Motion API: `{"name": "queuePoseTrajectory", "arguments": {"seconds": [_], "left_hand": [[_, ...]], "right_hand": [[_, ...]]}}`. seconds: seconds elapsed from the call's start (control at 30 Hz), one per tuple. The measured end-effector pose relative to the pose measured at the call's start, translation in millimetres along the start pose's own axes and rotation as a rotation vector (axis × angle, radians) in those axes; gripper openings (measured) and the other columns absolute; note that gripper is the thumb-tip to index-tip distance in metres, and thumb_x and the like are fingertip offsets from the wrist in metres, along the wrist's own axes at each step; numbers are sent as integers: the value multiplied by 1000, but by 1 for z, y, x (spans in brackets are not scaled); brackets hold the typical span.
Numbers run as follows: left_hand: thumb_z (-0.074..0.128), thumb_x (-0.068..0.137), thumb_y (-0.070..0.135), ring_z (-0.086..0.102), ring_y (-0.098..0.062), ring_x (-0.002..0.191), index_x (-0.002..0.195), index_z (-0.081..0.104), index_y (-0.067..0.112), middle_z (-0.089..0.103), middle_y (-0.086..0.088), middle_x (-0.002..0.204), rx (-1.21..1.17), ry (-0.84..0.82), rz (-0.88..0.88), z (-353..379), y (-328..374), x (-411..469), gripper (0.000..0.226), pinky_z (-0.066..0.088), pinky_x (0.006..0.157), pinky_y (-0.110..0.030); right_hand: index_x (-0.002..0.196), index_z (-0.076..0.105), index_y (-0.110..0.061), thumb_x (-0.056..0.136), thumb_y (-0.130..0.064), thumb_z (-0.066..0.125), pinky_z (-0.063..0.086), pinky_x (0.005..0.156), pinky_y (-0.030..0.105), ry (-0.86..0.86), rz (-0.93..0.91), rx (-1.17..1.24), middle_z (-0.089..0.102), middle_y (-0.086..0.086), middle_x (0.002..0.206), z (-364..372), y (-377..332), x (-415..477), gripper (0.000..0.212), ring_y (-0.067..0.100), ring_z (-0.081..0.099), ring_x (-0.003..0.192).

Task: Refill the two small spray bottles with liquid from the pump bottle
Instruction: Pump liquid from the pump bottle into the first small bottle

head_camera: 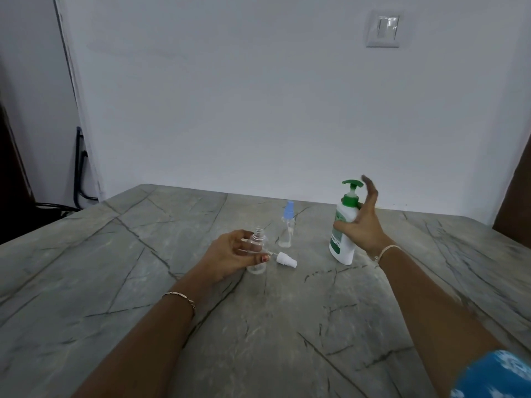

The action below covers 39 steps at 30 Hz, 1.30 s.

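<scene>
My left hand [232, 254] holds a small clear spray bottle [258, 242] upright on the table, its neck uncapped. Its white spray cap [286, 259] lies on its side just right of it. A second clear spray bottle [287, 226] with a blue cap stands behind, untouched. The white pump bottle [343, 225] with a green pump head stands tilted at the right. My right hand [360, 222] is against its right side, thumb on the body, fingers spread and raised near the pump head.
The grey marbled table [201, 326] ends at a white wall behind the bottles. A wall switch [383, 28] is high on the right. A dark chair frame [80, 168] stands at the far left past the table's edge.
</scene>
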<state>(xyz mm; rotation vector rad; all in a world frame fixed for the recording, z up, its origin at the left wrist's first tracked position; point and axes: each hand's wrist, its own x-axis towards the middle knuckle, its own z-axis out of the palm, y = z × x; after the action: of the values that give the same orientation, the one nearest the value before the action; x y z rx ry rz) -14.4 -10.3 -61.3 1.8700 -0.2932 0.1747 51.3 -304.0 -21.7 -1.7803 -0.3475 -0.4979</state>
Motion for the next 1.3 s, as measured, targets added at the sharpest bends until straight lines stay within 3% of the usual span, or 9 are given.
{"name": "queuePoseTrajectory", "arguments": {"seconds": [0.1,0.4,0.53,0.63,0.73,0.87,1.03,1.17,1.3], "left_hand": [[86,56,27,71,-17,94,105,66,20,74,-4,99,7,-8,12,1,1,0,54,56,87,-30],[86,51,32,72,-16,93,104,67,21,75,-2,96,-4,-16,15,0,0,-1,57,56,85,-27],[92,42,48,72,-18,94,105,67,22,76,-2,96,-21,-11,2,1,-3,0,73,56,87,-33],[92,44,45,72,-16,94,107,67,21,76,-1,96,-12,10,-13,1,-4,-1,71,55,90,-36],[91,47,47,71,-13,95,105,67,26,76,3,96,31,22,-9,3,-3,-3,66,55,91,-35],[89,62,22,72,-10,89,98,67,25,75,5,91,21,65,-26,8,-1,-7,43,55,92,-36],[94,44,41,71,-14,91,98,64,27,74,2,95,35,84,-51,10,-1,-13,63,55,91,-38],[91,54,34,69,-14,96,117,61,19,72,2,104,69,110,-34,13,1,-14,72,56,88,-30],[90,61,28,68,-9,93,125,58,21,69,2,108,93,131,0,15,7,-14,72,52,74,-11]], "right_hand": [[147,7,-53,82,19,56,50,82,36,53,126,258,61,13,108,1,5,3,109,24,60,88],[143,24,-52,84,13,56,50,82,35,0,165,241,62,16,120,3,24,7,93,27,59,97],[147,17,-48,82,12,60,50,81,36,8,86,174,51,12,117,5,19,4,99,26,54,92],[143,9,-55,65,-12,88,48,97,43,36,80,143,43,6,135,11,4,-6,119,25,54,112],[137,2,-67,48,-33,94,44,105,51,60,-17,-42,33,1,145,14,-4,-14,132,27,48,123],[148,0,-57,67,-6,80,56,86,47,-16,-173,-203,42,-1,140,13,-16,-33,125,22,59,99],[149,1,-56,67,-8,74,55,84,37,-187,-297,-334,32,-16,153,19,-38,-56,120,20,60,103],[148,-3,-58,68,-13,74,52,70,30,-315,-335,-429,53,-4,132,25,-50,-62,120,13,58,83],[147,-6,-58,69,-24,77,53,73,31,-417,-345,-520,54,1,132,32,-59,-62,119,15,59,85]]}}
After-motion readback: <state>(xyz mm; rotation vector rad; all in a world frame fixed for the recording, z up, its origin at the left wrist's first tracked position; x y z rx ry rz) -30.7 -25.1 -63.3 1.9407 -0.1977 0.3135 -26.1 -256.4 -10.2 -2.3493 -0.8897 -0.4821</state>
